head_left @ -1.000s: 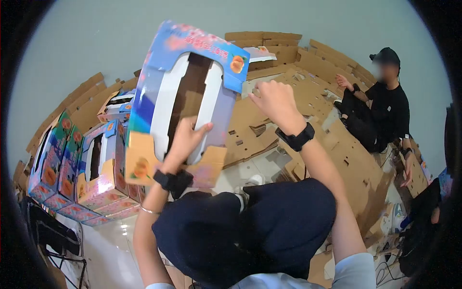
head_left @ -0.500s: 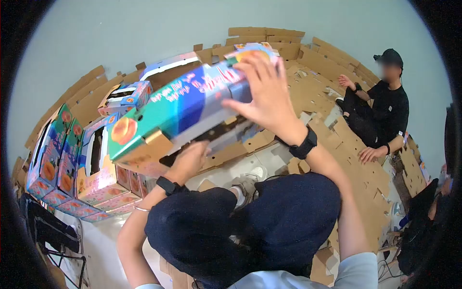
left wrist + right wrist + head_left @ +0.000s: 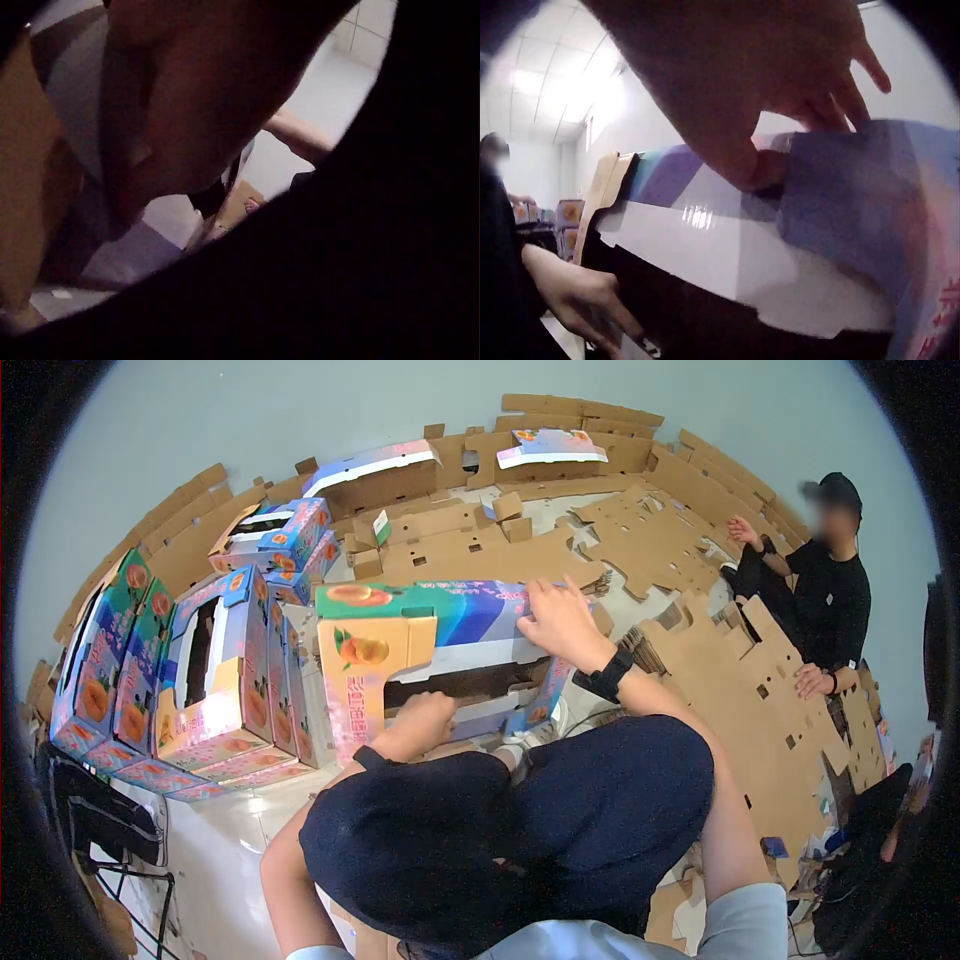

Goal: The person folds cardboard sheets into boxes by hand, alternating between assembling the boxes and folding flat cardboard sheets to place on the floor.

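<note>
A peach-printed carton (image 3: 462, 622) is being held just beyond the person's knees (image 3: 430, 810). The left hand (image 3: 420, 722) is gripping its opening's near edge, the right hand (image 3: 563, 622) pinching its upper right corner. Similar cartons (image 3: 250, 705) are standing alongside.

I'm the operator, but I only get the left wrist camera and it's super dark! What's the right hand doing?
Observer: The right hand holds the upper edge of a cardboard box; the right wrist view shows its thumb on the opening side.
Operator: Ooh, does the box have pictures on it?
Observer: Yes, the head view shows orange, peach-like fruit printed on it.
Operator: Are there more like it?
Observer: Yes, several other printed boxes stand close together, over on the person's left.
</note>
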`<action>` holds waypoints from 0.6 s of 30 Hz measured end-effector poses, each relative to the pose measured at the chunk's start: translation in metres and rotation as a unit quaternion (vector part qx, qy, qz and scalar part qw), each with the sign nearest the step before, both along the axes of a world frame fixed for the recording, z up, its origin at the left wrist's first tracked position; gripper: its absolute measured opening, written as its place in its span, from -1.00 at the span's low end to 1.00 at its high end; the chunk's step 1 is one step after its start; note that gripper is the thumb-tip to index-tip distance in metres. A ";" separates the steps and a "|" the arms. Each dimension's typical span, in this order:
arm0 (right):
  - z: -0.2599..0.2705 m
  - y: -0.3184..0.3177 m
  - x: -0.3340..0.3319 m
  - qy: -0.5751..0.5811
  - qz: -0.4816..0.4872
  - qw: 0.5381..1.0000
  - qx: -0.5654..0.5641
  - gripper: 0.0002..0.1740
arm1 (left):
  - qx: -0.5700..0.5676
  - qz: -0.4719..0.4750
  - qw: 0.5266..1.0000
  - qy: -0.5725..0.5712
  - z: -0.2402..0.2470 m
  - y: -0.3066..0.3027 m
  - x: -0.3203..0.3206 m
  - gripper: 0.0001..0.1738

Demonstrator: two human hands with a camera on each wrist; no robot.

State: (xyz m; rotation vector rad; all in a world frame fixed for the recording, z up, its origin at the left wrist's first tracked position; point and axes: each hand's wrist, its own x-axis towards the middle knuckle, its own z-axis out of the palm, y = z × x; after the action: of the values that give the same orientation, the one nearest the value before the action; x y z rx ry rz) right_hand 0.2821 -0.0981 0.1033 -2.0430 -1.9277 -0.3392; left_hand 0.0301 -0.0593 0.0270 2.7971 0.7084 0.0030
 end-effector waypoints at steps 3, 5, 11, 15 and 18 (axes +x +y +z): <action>-0.004 0.008 0.004 -0.038 0.095 0.994 0.038 -0.61 | -0.025 0.013 0.999 -0.044 -0.010 0.000 -0.003 -0.78; 0.002 0.009 0.000 -0.056 0.091 0.994 -0.028 -0.74 | -0.030 0.011 0.999 -0.040 -0.009 0.004 -0.006 -0.78; 0.010 0.007 -0.010 0.001 0.111 0.992 -0.054 -0.77 | -0.101 0.029 0.994 -0.017 -0.013 0.000 -0.002 -0.69; -0.004 0.010 -0.009 -0.050 0.173 0.982 0.054 -0.69 | -0.167 0.067 0.983 0.023 -0.018 -0.007 -0.003 -0.67; 0.003 0.005 -0.008 -0.002 0.174 0.985 -0.006 -0.61 | -0.177 0.075 0.981 -0.002 -0.017 -0.008 -0.007 -0.65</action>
State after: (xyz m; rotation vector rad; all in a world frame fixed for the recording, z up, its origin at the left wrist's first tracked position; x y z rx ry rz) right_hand 0.2745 -0.0933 0.1062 -1.6671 -2.2421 -0.2476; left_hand 0.0232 -0.0678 0.0104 2.4016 0.8276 -0.0807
